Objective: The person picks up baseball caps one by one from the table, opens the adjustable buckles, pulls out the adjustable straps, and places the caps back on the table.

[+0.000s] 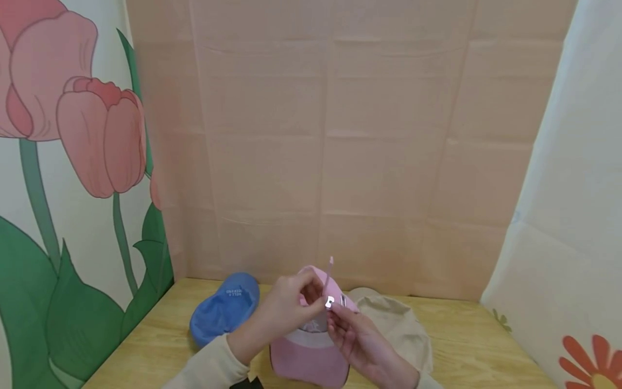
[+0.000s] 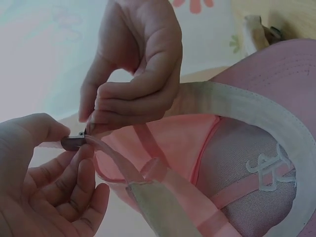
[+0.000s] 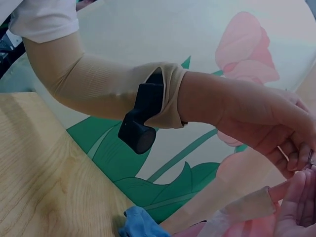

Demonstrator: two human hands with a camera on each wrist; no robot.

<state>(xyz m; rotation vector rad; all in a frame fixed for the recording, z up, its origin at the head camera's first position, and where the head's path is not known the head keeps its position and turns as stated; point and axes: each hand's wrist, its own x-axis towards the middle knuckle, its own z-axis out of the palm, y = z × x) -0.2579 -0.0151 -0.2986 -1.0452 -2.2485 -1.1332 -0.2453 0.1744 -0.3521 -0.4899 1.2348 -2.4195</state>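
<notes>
Three caps, left to right: blue cap, beside your left hand, which pinched the metal buckle; pink cap, between both hands; beige cap, behind your right hand, which pinched the strap at the buckle. Loosened fingertips could have let the strap slip back. Your left-wrist view showed the strap's run to the buckle, hidden in the head view.

Draped booth — creased backdrop, tulip print
</notes>
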